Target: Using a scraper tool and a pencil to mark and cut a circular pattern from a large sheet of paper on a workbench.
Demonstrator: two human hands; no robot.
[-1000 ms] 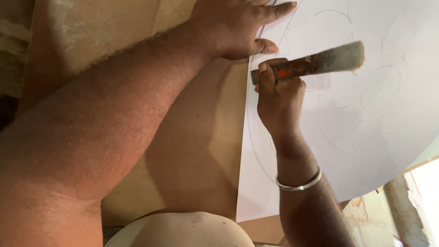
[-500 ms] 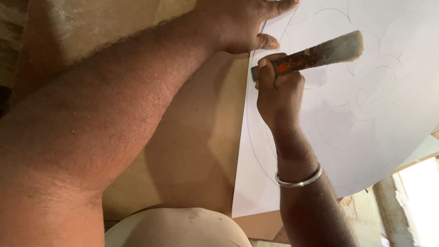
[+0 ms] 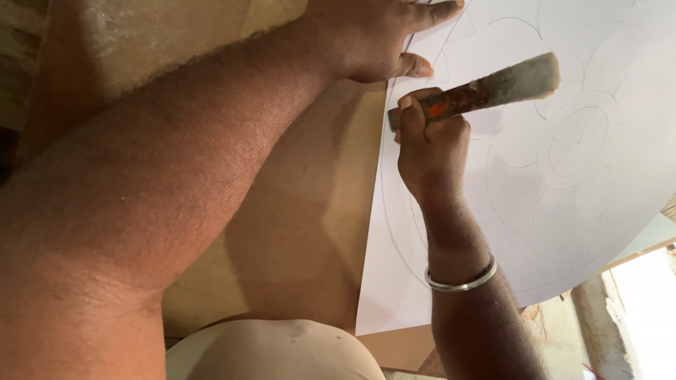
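Note:
A large white paper sheet [image 3: 598, 232] with pencilled circles and petal shapes lies on a brown board [image 3: 310, 232]. My left hand [image 3: 366, 35] rests flat at the sheet's top left edge, thumb and a finger on the paper. My right hand [image 3: 429, 141] is closed around a thick tool [image 3: 493, 86] with a dark, red-stained shaft and a pale, worn end. The tool lies nearly level over the drawing, its pale end pointing right. Its other end is hidden in my fist. A silver bangle [image 3: 461, 281] circles my right wrist.
My left forearm [image 3: 176, 176] crosses most of the left half and hides the board under it. A pale rounded cloth-covered shape [image 3: 274, 352] sits at the bottom edge. Rough wall and a bright opening [image 3: 641, 309] show at the lower right, beyond the sheet.
The tool in my right hand has shifted slightly up and tilted a little. My left hand stays pressed on the paper's edge.

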